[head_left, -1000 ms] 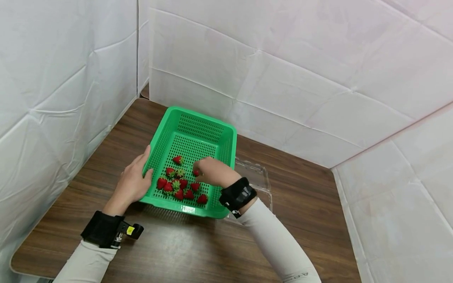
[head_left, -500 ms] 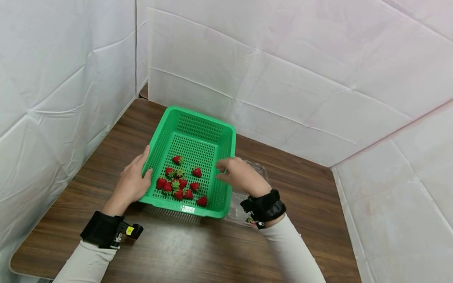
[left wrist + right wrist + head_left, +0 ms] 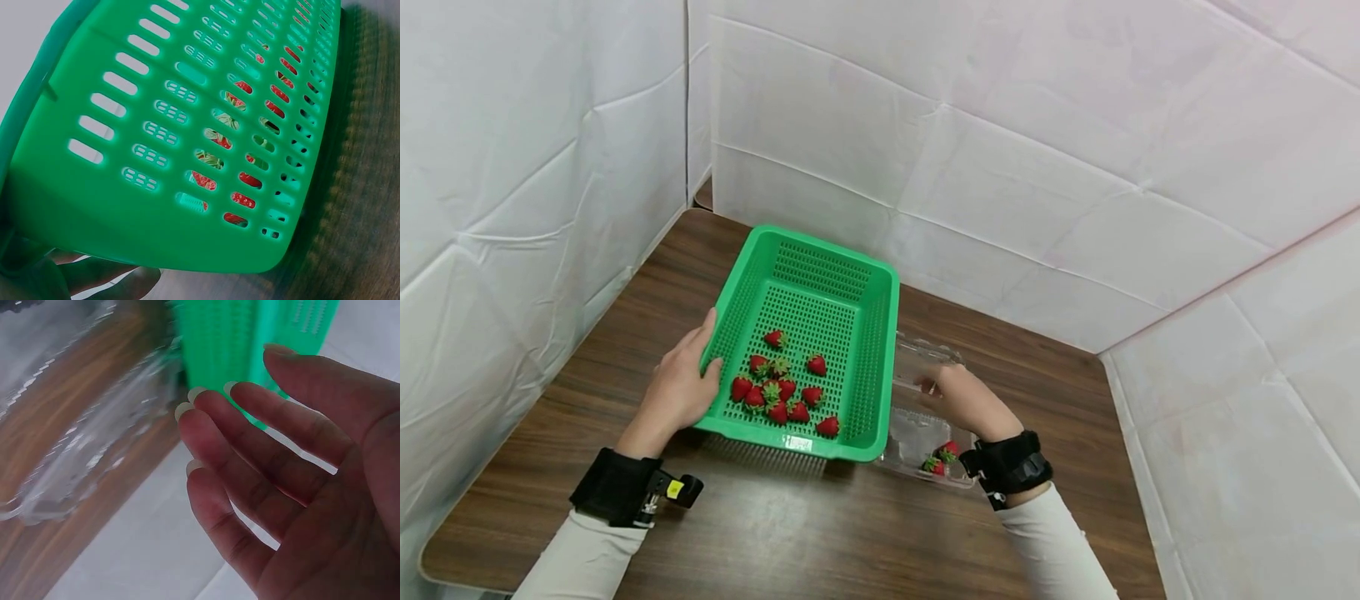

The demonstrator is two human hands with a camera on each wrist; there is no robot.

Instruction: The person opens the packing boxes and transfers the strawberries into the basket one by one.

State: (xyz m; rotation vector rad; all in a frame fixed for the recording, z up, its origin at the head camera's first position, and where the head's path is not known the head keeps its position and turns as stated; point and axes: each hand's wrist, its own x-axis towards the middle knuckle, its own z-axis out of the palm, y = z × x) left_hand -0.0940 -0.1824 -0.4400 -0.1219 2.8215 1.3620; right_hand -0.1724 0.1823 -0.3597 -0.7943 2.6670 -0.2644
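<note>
Left hand: your left hand (image 3: 681, 390) grips the left wall of the green basket (image 3: 865, 333), thumb inside the rim, fingers curled round the outside; the left wrist view shows fingertips (image 3: 100, 278) under the tilted wall.
Basket: sits on the table (image 3: 775, 533), long axis running from 6 toward 12 o'clock, leaning slightly to 1. The right wall just touches the clear tray.
Strawberries in basket: a cluster of strawberries (image 3: 778, 387) lies at the near end, close to your left thumb, at about 3 o'clock from it.
Clear tray: the clear plastic tray (image 3: 917, 429) lies beside the basket at 3 o'clock, long axis parallel to it. Two berries (image 3: 942, 457) rest in its near corner.
Right hand: your right hand (image 3: 958, 398) hovers over the tray's middle. The right wrist view shows fingers (image 3: 250, 462) straight and loosely spread, holding nothing.
Key relation: basket berries lie at about 9 o'clock from your right hand, across the basket's right wall. Your left hand is nearer them but occupied.
</note>
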